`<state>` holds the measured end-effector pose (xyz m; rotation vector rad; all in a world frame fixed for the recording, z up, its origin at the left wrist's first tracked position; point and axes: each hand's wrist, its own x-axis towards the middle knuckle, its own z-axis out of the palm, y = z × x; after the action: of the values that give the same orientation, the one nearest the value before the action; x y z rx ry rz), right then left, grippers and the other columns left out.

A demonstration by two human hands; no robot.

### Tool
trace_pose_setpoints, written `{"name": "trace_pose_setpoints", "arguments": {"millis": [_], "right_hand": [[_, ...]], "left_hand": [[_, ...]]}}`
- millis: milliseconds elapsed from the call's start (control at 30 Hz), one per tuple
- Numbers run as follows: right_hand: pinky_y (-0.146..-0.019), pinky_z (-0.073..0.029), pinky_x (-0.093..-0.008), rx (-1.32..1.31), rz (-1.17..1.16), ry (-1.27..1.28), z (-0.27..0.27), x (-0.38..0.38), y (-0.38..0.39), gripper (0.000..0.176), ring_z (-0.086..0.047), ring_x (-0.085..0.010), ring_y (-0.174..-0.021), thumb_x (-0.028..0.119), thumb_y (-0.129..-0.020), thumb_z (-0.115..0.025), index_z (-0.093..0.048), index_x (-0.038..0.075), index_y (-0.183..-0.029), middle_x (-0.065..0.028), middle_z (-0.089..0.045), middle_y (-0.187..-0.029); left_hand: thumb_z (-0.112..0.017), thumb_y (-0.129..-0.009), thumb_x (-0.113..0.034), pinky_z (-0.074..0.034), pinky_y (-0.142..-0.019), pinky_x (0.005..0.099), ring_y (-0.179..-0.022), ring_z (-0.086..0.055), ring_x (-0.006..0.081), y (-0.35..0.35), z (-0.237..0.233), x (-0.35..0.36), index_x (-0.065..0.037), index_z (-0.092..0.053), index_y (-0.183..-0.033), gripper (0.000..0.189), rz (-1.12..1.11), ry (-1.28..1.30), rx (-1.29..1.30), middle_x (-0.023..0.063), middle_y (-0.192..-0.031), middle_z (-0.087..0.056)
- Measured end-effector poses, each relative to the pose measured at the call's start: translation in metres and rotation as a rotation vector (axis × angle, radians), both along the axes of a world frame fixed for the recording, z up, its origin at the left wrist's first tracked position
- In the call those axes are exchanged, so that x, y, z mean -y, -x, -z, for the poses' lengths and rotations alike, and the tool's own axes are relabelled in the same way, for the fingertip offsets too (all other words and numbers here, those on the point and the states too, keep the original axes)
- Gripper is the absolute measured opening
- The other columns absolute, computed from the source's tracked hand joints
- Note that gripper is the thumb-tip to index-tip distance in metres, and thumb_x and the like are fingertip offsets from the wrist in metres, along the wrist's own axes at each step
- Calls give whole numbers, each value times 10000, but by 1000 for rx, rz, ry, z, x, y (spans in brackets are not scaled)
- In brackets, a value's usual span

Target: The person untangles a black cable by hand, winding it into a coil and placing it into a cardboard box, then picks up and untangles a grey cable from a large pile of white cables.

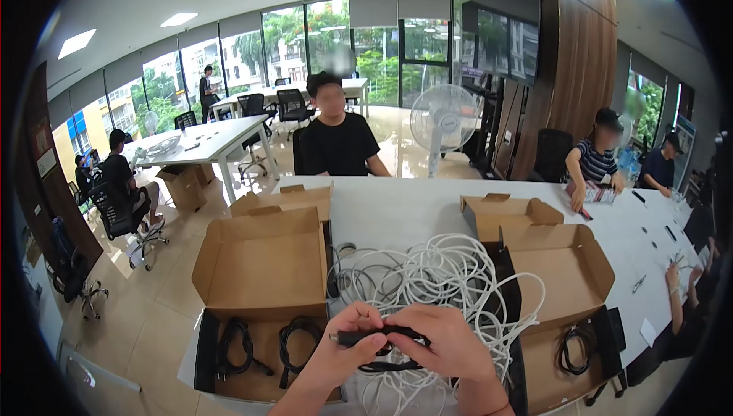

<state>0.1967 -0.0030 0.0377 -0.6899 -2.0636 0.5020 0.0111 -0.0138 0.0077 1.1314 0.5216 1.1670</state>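
My left hand (347, 346) and my right hand (447, 347) together hold a black cable (376, 335), its plug end pinched in the left fingers and the rest passing under the right fingers. A loop of the black cable hangs just below the hands. Under and beyond them lies a tangled heap of white cables (427, 278) on the white table (397, 202).
An open cardboard box (263, 263) at my left holds two coiled black cables (259, 343). Another open box (565, 278) at my right holds one coiled black cable (573, 349). A person in black sits across the table; others work at the far right end. A fan stands behind.
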Motion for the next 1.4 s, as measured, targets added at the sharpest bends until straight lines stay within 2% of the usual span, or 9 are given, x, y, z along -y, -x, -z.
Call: {"name": "trace_pose_setpoints", "arguments": {"millis": [100,133,267,533,933,1067,1167,1200,1400], "right_hand": [[-567,-484,-299,-27,-41,7,-4,4,-3,214,-617,-258,-654,47,-774,-693,-638,6,-977,-118,-645,-837],[-581,-488,-284,-39,-61,46,-5,5,-6,217,-628,-230,-663,28,-787,-679,-644,0,-1000,-120,-660,-862],[-581,-479,-252,-95,-128,145,-2,2,-13,244,-620,-164,-661,-13,-804,-647,-644,0,-1047,-106,-672,-861],[-600,-457,-221,-169,-237,393,-2,-3,-25,223,-590,-85,-692,8,-841,-629,-638,14,-1064,-59,-673,-836],[-614,-446,-218,-254,-341,339,3,-12,-21,195,-579,-83,-711,-6,-860,-587,-626,-4,-1051,-59,-665,-849],[-699,-462,-260,-55,-244,333,0,-21,-22,278,-603,-158,-789,29,-871,-578,-571,5,-1148,-94,-650,-927],[-797,-467,-309,-74,125,-92,-4,-12,-13,394,-595,-221,-934,9,-856,-571,-495,-11,-1242,-154,-565,-1182],[-897,-392,-376,-136,304,-200,-5,-3,-13,463,-573,-281,-932,65,-834,-626,-456,-33,-1253,-123,-598,-1078],[-732,-455,-365,-236,436,-334,-5,35,-38,491,-580,-258,-729,142,-826,-645,-463,-32,-1248,-89,-622,-848]], "left_hand": [[-615,-870,-97,-292,-510,149,-613,-404,6,2,-3,5,-62,-465,-1016,212,69,73,36,2,-792,-541],[-698,-802,-203,-342,-451,174,-691,-592,125,3,3,3,-42,-457,-988,344,91,71,61,117,-919,-593],[-643,-815,-234,-345,-460,190,-699,-613,170,2,2,3,-35,-444,-1012,344,173,89,164,147,-914,-598],[-589,-816,-153,-356,-465,224,-693,-620,183,2,2,-1,-32,-445,-1009,269,263,147,256,176,-922,-608],[-566,-848,-140,-388,-547,228,-544,-485,115,4,1,-4,-38,-474,-964,180,260,220,270,155,-858,-616],[-570,-864,-171,-334,-447,215,-504,-474,120,3,6,-8,-29,-492,-942,180,113,235,233,177,-829,-627],[-538,-877,-165,-303,-437,211,-459,-377,90,5,2,-15,-38,-502,-937,145,-5,202,215,151,-776,-619],[-534,-877,-166,-301,-434,211,-458,-377,89,10,2,-15,-36,-502,-936,146,-30,185,223,147,-772,-616],[-504,-885,-102,-303,-425,224,-443,-375,89,23,-6,-13,-27,-512,-928,87,-186,164,294,141,-729,-609]]}}
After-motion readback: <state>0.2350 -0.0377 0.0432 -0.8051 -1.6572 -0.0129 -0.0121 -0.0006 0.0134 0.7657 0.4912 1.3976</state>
